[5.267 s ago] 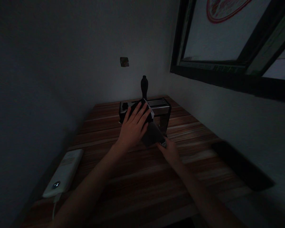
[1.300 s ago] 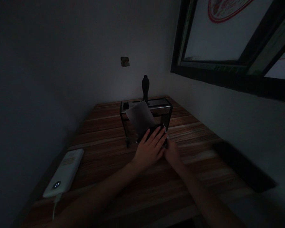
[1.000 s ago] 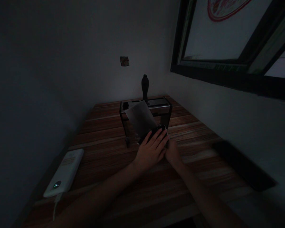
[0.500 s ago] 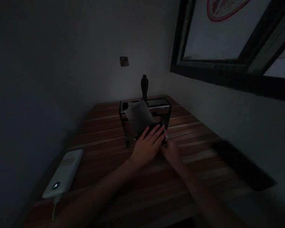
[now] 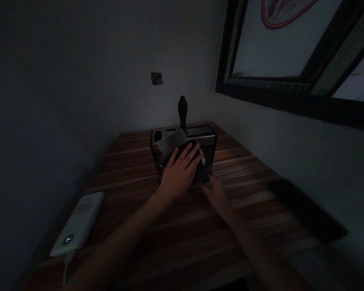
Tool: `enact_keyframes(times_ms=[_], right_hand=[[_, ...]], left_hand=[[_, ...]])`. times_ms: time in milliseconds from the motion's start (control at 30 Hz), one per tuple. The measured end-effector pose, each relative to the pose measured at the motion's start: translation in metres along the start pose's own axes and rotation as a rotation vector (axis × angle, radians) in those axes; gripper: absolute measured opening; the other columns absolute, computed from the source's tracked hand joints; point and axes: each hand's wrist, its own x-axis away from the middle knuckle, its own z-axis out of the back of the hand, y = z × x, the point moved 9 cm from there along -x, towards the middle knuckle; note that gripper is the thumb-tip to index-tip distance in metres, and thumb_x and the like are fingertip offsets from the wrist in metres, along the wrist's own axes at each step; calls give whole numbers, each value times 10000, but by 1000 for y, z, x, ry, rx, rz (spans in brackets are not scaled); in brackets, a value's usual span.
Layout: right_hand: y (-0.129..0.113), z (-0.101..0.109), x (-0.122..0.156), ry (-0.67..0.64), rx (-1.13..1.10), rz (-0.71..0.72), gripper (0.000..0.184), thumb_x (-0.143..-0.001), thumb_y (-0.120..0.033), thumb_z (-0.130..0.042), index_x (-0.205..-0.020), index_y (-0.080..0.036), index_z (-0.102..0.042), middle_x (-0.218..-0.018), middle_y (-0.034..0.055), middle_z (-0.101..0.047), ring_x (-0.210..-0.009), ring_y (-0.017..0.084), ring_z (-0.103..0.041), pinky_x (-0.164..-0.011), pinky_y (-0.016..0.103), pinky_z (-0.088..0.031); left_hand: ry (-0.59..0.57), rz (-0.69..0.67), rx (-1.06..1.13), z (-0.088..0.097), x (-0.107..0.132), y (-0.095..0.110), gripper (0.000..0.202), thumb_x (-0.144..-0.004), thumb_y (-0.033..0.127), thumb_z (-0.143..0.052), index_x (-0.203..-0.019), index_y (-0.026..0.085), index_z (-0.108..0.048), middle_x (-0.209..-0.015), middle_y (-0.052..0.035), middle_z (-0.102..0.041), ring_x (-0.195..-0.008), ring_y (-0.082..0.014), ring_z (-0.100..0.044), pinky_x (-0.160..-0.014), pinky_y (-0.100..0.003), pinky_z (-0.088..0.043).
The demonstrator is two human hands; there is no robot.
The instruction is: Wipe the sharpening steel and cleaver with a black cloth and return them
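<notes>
A cleaver with a broad grey blade [image 5: 172,141] is slanted up and to the left in front of a knife rack [image 5: 200,131]. My right hand [image 5: 216,193] is closed round its lower end, where the handle is mostly hidden. On the middle of the blade lies a dark cloth [image 5: 193,146] with a whitish ragged edge at its right. My left hand [image 5: 182,165] presses this cloth against the blade, its fingers lying side by side over it. A dark bulbous handle [image 5: 183,111] stands upright out of the rack's top.
A white power bank [image 5: 79,222] with a lit display and a cable lies at the left on the wood-grained table [image 5: 133,182]. At the right, by the wall, lies a long dark flat object [image 5: 306,210]. A dark-framed window [image 5: 269,44] is above it.
My left hand and the cloth have slid up and left along the blade, uncovering its lower part near my right hand. The right hand stays at the lower end.
</notes>
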Motion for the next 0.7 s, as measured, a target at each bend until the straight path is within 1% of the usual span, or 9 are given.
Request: enact_keyframes(times_ms=[267, 400, 533, 700], right_hand=[[0, 0, 2, -7, 26, -23, 265, -729, -312, -515, -933, -164, -595, -724, 47, -642, -657, 170, -585, -579, 250, -417], [1, -1, 2, -9, 15, -25, 252, -733, -318, -518, -919, -167, -596, -751, 52, -648, -689, 176, -592, -590, 251, -420], [2, -1, 1, -4, 15, -21, 261, -733, -320, -520, -929, -167, -598, -750, 55, -651, -681, 176, -592, -595, 257, -424], [2, -1, 1, -9, 10, -17, 259, -731, -322, -519, -926, -170, -597, -744, 53, -651, -673, 174, -594, -577, 248, -419]], left_hand=[[73, 84, 2, 20, -18, -27, 458, -839, 163, -354, -1293, 224, -327, -1398, -34, -252, -1299, -201, -167, -1049, -464, -145], [116, 109, 16, 26, -22, -37, 456, -843, 178, -343, -1296, 224, -320, -1394, -36, -262, -1299, -203, -167, -1051, -466, -134], [126, 118, 21, 27, -22, -40, 455, -847, 194, -332, -1301, 212, -309, -1394, -42, -262, -1301, -204, -157, -1053, -463, -123], [108, 127, 17, 27, -21, -40, 452, -848, 199, -335, -1299, 210, -314, -1395, -40, -259, -1301, -202, -157, -1058, -452, -116]])
